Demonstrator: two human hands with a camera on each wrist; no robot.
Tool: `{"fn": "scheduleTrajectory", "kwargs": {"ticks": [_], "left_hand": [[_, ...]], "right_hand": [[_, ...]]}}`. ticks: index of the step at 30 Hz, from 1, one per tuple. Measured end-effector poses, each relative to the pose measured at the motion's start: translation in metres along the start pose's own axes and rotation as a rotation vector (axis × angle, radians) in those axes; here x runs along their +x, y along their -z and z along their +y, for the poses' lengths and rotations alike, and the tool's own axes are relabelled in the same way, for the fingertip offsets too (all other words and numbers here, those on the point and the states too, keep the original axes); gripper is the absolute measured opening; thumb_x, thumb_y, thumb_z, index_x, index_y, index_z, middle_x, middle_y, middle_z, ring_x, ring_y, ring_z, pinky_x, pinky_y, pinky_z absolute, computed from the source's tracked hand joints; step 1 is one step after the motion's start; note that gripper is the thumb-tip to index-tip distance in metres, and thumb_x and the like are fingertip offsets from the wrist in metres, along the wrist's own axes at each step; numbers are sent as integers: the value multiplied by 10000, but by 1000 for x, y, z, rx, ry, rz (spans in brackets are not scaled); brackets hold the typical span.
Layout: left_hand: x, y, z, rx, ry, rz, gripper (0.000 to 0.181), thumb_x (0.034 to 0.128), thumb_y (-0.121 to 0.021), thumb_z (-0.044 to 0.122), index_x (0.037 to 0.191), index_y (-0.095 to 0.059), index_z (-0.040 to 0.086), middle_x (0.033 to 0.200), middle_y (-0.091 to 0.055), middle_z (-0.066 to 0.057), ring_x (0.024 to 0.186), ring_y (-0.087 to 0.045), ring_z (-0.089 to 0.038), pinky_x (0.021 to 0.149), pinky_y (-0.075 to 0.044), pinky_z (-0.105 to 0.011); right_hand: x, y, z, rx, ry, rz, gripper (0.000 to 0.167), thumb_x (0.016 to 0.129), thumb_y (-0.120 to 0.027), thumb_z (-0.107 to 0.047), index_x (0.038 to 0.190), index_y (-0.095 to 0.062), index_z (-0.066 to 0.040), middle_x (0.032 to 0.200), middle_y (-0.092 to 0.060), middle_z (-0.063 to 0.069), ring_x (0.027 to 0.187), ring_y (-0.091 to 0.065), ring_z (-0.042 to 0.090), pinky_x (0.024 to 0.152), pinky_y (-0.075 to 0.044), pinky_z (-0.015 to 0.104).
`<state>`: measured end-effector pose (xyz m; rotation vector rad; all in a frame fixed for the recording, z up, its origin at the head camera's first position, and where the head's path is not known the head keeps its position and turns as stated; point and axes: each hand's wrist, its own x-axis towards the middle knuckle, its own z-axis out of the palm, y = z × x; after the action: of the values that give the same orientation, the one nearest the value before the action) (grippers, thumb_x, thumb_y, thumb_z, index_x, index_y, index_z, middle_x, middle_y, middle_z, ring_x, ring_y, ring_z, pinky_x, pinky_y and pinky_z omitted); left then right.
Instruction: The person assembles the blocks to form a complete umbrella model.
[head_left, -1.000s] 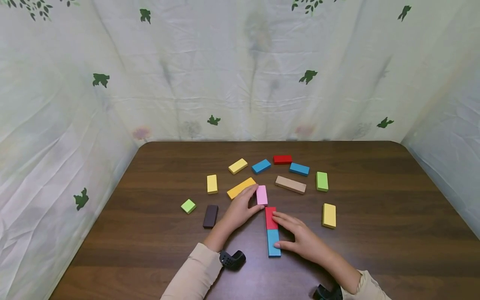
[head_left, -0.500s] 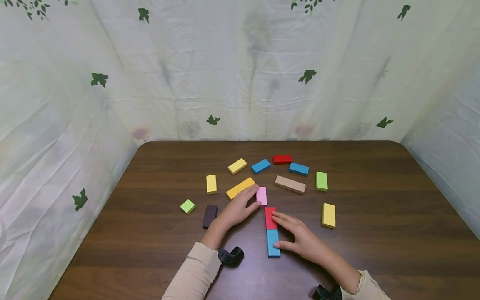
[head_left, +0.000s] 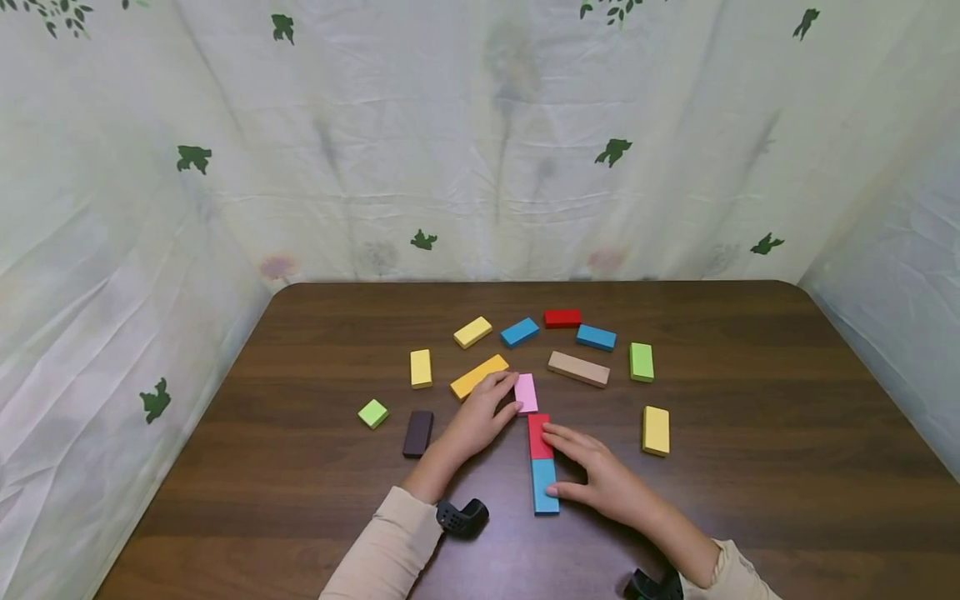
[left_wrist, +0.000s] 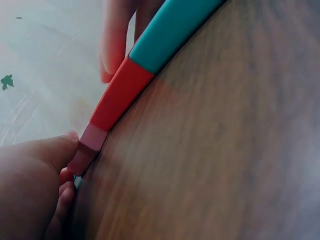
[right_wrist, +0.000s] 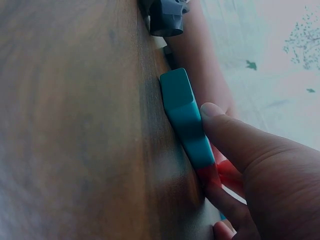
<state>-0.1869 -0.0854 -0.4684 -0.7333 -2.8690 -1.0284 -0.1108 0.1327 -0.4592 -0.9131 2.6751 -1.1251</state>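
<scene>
My left hand point(head_left: 480, 414) holds a pink block point(head_left: 527, 393) by its left side, with the thumb near its close end and the fingers near its far end. In the left wrist view the thumb point(left_wrist: 55, 150) touches the pink block point(left_wrist: 85, 159); the other fingers are partly hidden behind it. A red block point(head_left: 539, 437) and a blue block point(head_left: 544, 487) lie end to end just below the pink one. My right hand point(head_left: 600, 475) rests against their right side. Its fingertips touch the red block, and its thumb point(right_wrist: 230, 130) touches the blue block point(right_wrist: 187, 120).
Around the hands lie a yellow-orange block point(head_left: 478, 377), a tan block point(head_left: 578, 369), a dark block point(head_left: 417, 434), a small green block point(head_left: 372, 413) and a yellow block point(head_left: 656, 431). Several others are scattered farther back on the brown table point(head_left: 735, 358). A printed white cloth point(head_left: 450, 150) hangs behind.
My left thumb has slid from the pink block's near end toward its left side. The pink block has shifted slightly to the right. My right hand stays against the red and blue blocks.
</scene>
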Motion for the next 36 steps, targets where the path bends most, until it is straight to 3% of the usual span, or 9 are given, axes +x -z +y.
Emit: {"fn": "scheduleTrajectory", "kwargs": {"ticks": [8,20,28,36], "left_hand": [[-1,-5,5,21,-3,37,484,888,-563,282,1307,-464,60,1278,-472,-89,1186,-404,-235,983,-316,-375],[0,-6,6,62,-61,58,468,896,-552,279,1298,-473,53,1293,-480,-80,1199,-402,-240,1002,-279,-380],[-2,-8,9,80,-44,61,466,898,-547,285,1302,-473,65,1294,-482,-67,1196,-399,-237,996,-291,-371],[-2,-9,8,101,-53,66,461,900,-543,286,1301,-477,69,1295,-483,-65,1196,-400,-235,1001,-280,-363]], "right_hand": [[0,0,0,7,2,-4,682,778,-633,-463,1331,-447,-110,1393,-358,22,1239,-338,294,948,-300,525],[2,1,0,4,-8,-11,688,766,-649,-463,1325,-455,-111,1391,-360,14,1239,-339,280,942,-304,531],[2,3,-1,6,-18,-30,687,774,-628,-485,1324,-454,-112,1387,-362,23,1238,-335,295,938,-290,554],[8,5,0,55,-36,-15,657,773,-673,-412,1323,-447,-133,1390,-350,16,1257,-316,232,939,-264,575]]}}
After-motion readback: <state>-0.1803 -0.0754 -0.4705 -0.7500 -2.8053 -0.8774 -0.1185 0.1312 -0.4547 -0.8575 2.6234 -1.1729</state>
